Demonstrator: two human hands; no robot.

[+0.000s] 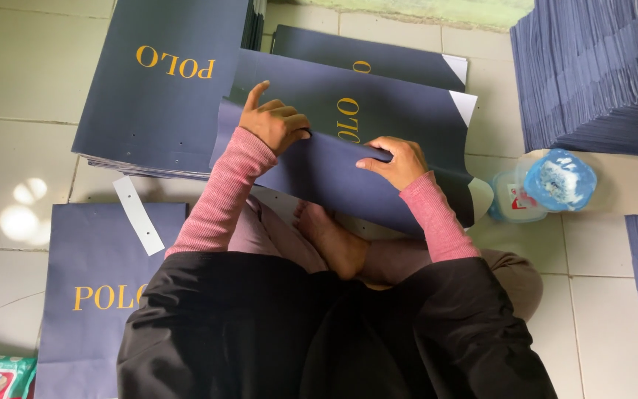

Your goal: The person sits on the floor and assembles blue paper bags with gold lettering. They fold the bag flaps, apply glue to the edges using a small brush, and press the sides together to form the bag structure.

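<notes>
Both hands gripped 1 navy sheet (378, 159) on the floor (9, 89): left hand (275, 122) curled on its fold, right hand (396, 161) pinching the edge.

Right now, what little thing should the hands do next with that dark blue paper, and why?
Probably press the fold down flat. The left hand and right hand both pinch the curled edge of the navy sheet, which still bulges instead of lying creased.
</notes>
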